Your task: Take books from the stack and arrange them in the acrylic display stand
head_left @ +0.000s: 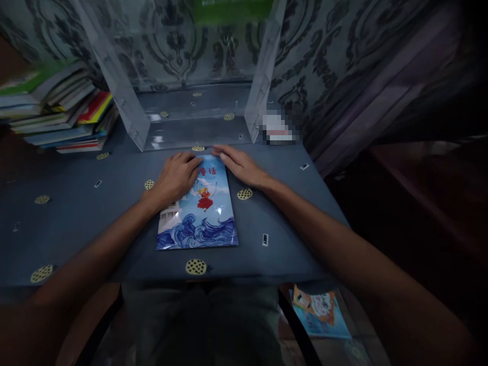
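Observation:
A thin blue children's book [211,216] lies on the table, its cover showing red characters, a figure in red and dark blue waves. My left hand [175,175] rests over its upper left part, fingers stretched out towards the top edge. At the upper right corner, my right hand [242,165] is laid with its fingers extended and its fingertips by the top edge. Neither hand is closed around the book.
A clear plastic shelf [259,89] stands right behind the book. To the left is a stack of books [64,114]. A blurred-out item [278,127] sits right of the shelf. Below the table at right lies a blue packet or booklet [320,315]. The cloth [95,213] has pineapple prints.

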Demonstrator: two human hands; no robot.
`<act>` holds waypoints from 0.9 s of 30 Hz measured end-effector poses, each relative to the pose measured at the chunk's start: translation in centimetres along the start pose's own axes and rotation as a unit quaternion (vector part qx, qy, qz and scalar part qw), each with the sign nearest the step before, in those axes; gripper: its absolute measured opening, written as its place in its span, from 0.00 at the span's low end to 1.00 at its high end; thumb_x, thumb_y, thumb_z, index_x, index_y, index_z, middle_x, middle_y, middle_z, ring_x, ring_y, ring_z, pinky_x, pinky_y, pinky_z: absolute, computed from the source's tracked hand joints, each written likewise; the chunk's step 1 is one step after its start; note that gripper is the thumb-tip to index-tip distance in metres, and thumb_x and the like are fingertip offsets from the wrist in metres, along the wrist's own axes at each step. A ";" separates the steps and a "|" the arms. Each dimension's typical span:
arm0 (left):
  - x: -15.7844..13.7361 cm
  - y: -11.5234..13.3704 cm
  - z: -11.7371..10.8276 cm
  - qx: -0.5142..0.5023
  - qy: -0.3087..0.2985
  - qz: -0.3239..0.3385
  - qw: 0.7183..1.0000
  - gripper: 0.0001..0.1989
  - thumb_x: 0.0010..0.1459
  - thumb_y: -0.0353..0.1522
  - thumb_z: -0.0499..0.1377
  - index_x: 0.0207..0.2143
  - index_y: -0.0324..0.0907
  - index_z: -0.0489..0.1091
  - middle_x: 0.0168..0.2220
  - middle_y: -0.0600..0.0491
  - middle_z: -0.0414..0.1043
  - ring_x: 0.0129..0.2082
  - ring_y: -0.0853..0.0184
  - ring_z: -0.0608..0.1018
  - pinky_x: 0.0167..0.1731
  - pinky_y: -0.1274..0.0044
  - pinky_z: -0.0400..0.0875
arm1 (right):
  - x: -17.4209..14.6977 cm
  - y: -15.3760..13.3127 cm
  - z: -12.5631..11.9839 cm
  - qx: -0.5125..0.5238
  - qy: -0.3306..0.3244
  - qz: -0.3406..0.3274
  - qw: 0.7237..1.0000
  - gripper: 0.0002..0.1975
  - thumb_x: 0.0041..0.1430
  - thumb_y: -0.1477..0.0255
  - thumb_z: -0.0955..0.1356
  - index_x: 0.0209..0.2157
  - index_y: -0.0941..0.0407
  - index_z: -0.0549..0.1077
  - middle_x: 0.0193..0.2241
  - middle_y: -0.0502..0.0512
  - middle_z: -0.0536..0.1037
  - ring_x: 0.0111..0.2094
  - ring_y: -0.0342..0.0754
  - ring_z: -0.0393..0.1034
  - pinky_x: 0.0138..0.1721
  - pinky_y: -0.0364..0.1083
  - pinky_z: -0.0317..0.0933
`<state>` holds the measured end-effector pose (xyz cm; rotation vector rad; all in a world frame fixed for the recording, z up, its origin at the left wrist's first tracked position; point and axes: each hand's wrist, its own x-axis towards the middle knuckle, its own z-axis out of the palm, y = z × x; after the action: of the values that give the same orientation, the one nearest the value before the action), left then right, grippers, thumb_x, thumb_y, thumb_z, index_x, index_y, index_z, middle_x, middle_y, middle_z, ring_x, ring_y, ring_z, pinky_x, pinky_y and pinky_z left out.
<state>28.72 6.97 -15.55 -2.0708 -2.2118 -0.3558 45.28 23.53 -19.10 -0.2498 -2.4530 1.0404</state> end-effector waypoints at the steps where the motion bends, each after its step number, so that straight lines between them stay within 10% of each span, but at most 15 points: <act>1: 0.4 0.2 0.5 -0.015 0.004 0.019 1.000 0.21 0.69 0.35 0.48 0.58 0.41 0.72 0.56 0.42 0.72 0.55 0.54 0.72 0.56 0.60 0.66 | 0.0 0.2 -0.2 0.017 0.006 0.000 1.000 0.27 0.73 0.55 0.56 0.64 0.53 0.65 0.58 0.60 0.77 0.61 0.54 0.69 0.64 0.60 0.58; 27: -5.7 6.1 -1.5 -0.121 -0.072 0.266 0.954 0.18 0.70 0.38 0.54 0.58 0.50 0.72 0.62 0.45 0.70 0.65 0.54 0.67 0.66 0.50 0.52 | 0.6 1.2 0.5 0.054 0.017 -0.013 0.998 0.16 0.71 0.68 0.62 0.57 0.55 0.70 0.55 0.59 0.78 0.58 0.51 0.72 0.61 0.57 0.64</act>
<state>35.03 1.41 -14.71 -2.7865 -1.6330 -0.4493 44.54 24.27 -20.07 -0.1983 -2.3542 1.1430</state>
